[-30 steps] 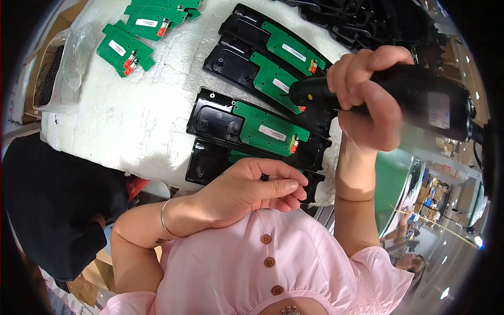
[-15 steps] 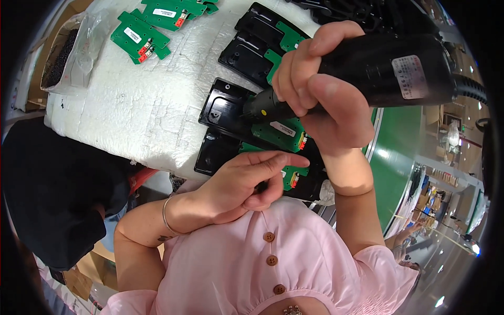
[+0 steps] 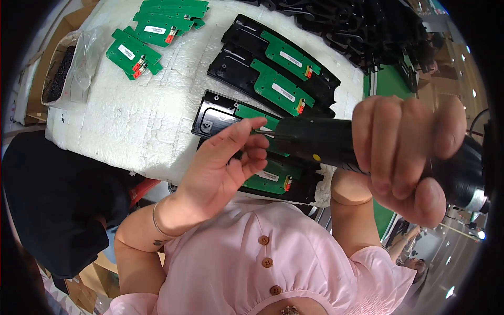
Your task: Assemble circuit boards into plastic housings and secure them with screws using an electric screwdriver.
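My right hand point(image 3: 401, 149) is wrapped round a black electric screwdriver point(image 3: 320, 140), which lies almost level and points left. Its thin metal bit point(image 3: 266, 133) ends at the fingertips of my left hand point(image 3: 212, 165). Those fingers are curled together; anything small between them is hidden. Beneath the bit lies a black plastic housing point(image 3: 199, 116) with a green circuit board point(image 3: 247, 111) in it, partly covered by my left hand and the tool. A nearer housing with its own circuit board point(image 3: 265, 182) sits close to my body, also partly covered.
Two more black housings point(image 3: 241, 76) with green boards lie farther off on the white foam-covered table point(image 3: 152, 110). Loose green boards point(image 3: 157, 23) are stacked at the far left, beside a plastic-lined box of tiny dark parts point(image 3: 65, 73). Black plastic parts point(image 3: 357, 31) are heaped at the far right.
The screwdriver has lifted off the housing and moved right and nearer me with my right hand. My left hand has turned, and its fingertips have come to the bit.
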